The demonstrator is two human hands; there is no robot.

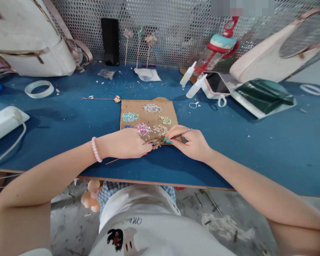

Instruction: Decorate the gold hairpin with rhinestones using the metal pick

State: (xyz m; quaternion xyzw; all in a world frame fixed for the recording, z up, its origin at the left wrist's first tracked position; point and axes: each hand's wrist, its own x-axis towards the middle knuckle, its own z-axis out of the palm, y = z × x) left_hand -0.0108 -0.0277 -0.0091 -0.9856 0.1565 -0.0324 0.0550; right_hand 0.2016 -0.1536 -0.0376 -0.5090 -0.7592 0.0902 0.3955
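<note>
My left hand (125, 143) is closed around a thin stick (112, 161) whose decorated head (156, 143), set with small coloured stones, pokes out past the fingers. Pinched in my right hand (193, 142) is a slim dark tool like tweezers (179, 135), its tip at the decorated head. Both hands are over the near edge of a piece of cardboard (128, 106). On it lie several small heaps of rhinestones: silver (151, 108), turquoise (130, 117), pink (143, 129), champagne (160, 129) and green (165, 120). My left hand partly hides a blue heap (128, 126).
A finished-looking stick (102, 99) lies left of the cardboard. Glue bottles (196, 86), a phone (216, 84) and a dark green packet (265, 96) are to the right. Tape (39, 89) and a white power strip (5, 124) lie left. Bags (37, 39) and a black phone (110, 42) stand behind.
</note>
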